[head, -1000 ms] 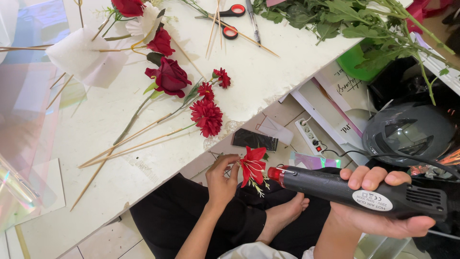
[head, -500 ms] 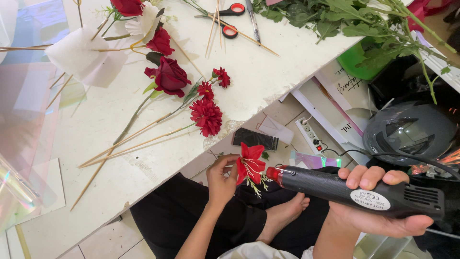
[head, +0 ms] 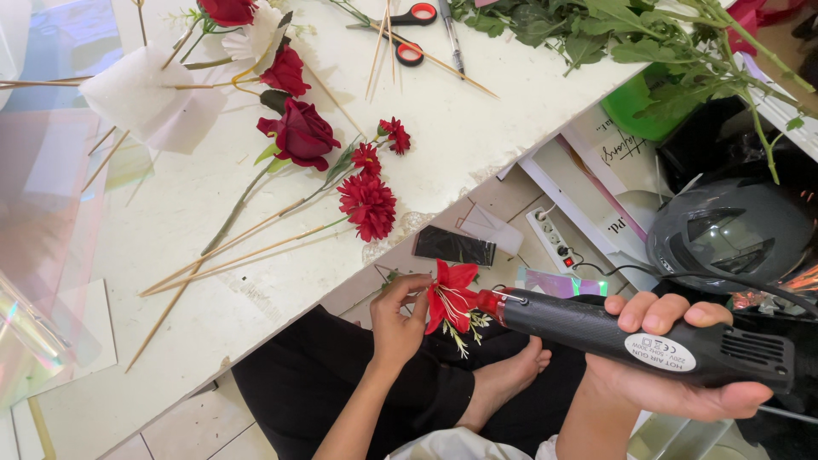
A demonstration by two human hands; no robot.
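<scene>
head view, steeply downward, seemingly close above hands (head: 545, 341)

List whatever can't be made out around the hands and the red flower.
- Head view: the nozzle tip of the black heat tool in the right hand is hidden behind the red flower.
- The flower's stem is covered by the left hand.
- The helmet is partly covered by green stems.
</scene>
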